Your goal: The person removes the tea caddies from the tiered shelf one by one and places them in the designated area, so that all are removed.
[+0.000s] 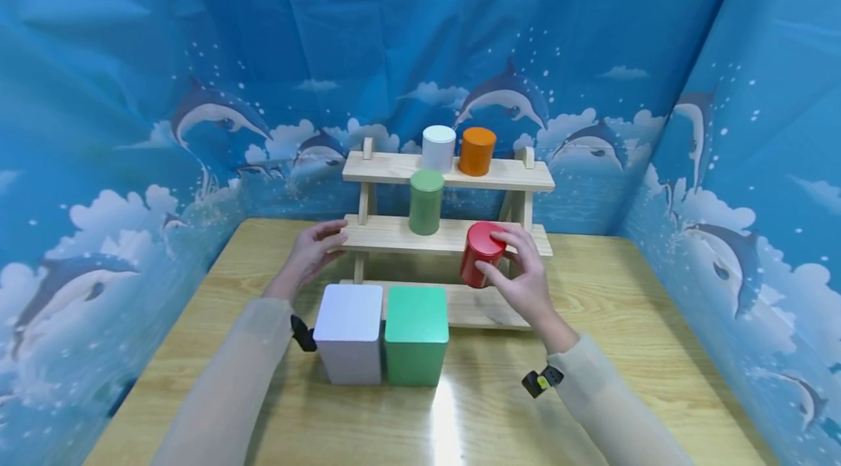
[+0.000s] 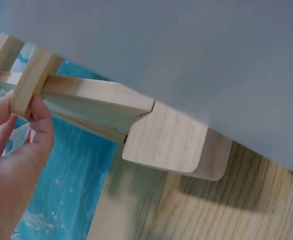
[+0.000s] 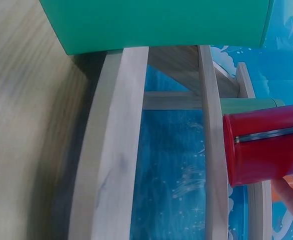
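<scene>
While dolphin-printed curtains [image 1: 381, 28] hang round the back and sides, I look down on a wood-grain table [image 1: 591, 349] bearing a three-tier wooden stand [image 1: 512, 172]. Before its lowest tier, left of centre, stand a pale lavender box [image 1: 350, 334] and, just beside it, a green box [image 1: 417, 338].

Both hands are busy. The person's left hand [image 1: 310, 256] pinches the left end of the middle shelf [image 1: 388, 234], thumb and fingers on opposite faces of the board. Their right hand [image 1: 525, 276] grips a red canister [image 1: 474, 254] from its right side, fingers at the lid, thumb low on the wall.

That canister is at the front edge of the middle shelf, right of the green canister [image 1: 425, 203] standing there. Its long axis runs near upright, with perhaps a slight lean; whether its base touches wood I cannot tell. It lies well to the right of the left hand. Up on the top tier, a white canister [image 1: 438, 150] and an orange canister [image 1: 477, 153] stand close together.
</scene>
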Available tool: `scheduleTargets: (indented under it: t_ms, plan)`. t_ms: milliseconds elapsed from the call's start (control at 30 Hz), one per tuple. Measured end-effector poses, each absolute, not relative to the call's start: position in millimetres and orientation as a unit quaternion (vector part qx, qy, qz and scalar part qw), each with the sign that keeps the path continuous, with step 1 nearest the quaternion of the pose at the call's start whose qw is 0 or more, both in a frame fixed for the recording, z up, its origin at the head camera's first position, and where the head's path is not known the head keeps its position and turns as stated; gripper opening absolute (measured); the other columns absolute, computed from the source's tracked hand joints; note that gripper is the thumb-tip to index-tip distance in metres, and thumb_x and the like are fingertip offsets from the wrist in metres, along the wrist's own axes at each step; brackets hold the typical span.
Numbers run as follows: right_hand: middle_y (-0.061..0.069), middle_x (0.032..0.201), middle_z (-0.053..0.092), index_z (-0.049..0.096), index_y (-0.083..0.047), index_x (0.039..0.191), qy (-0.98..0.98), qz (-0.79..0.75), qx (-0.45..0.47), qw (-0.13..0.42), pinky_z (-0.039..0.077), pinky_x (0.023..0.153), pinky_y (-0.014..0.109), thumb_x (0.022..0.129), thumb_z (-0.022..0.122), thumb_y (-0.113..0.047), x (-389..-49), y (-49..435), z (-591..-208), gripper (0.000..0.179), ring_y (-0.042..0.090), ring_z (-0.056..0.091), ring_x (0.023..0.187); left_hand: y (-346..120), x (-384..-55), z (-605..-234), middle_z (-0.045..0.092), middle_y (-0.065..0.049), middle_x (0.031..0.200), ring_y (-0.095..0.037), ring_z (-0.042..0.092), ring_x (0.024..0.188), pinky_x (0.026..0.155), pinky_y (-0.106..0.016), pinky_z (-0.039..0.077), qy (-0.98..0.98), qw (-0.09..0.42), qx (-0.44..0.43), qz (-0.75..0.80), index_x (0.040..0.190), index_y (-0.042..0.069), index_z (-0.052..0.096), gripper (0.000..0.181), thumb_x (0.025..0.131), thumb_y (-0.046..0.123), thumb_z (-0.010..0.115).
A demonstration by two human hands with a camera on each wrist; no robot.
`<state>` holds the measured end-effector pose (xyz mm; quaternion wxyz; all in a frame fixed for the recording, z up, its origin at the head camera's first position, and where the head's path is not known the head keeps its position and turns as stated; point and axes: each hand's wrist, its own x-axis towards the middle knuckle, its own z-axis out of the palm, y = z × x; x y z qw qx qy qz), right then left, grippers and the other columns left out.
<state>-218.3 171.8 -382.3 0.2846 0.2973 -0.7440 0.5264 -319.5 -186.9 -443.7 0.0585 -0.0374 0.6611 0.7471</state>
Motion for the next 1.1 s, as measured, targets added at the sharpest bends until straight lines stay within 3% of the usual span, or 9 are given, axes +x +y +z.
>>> scheduleTargets:
  t_ms: [400, 1100]
  plan:
    - [0.025, 0.123, 0.047, 0.055, 0.009, 0.114, -0.755, 0.52, 0.298, 0.265, 0.051, 0.087, 0.025, 0.069, 0.072, 0.016, -204.8, 171.4, -389.0, 0.048, 0.018, 0.048, 0.112, -187.2, -319.2, -440.9, 0.043, -0.008, 0.129, -0.018, 0.052, 0.105, 0.089, -0.03, 0.051, 0.654, 0.055, -0.033, 0.754, 0.132, 0.005, 0.049, 0.043, 0.091, 0.01, 0.06]
    - [0.026, 0.121, 0.047, 0.053, 0.01, 0.111, -0.771, 0.519, 0.281, 0.241, 0.053, 0.081, 0.024, 0.068, 0.074, 0.015, -178.2, 179.6, -412.5, 0.049, 0.021, 0.046, 0.111, -187.4, -318.8, -443.3, 0.042, -0.01, 0.13, -0.019, 0.052, 0.104, 0.097, -0.038, 0.045, 0.646, 0.059, -0.037, 0.76, 0.132, 0.005, 0.049, 0.044, 0.09, 0.008, 0.061]
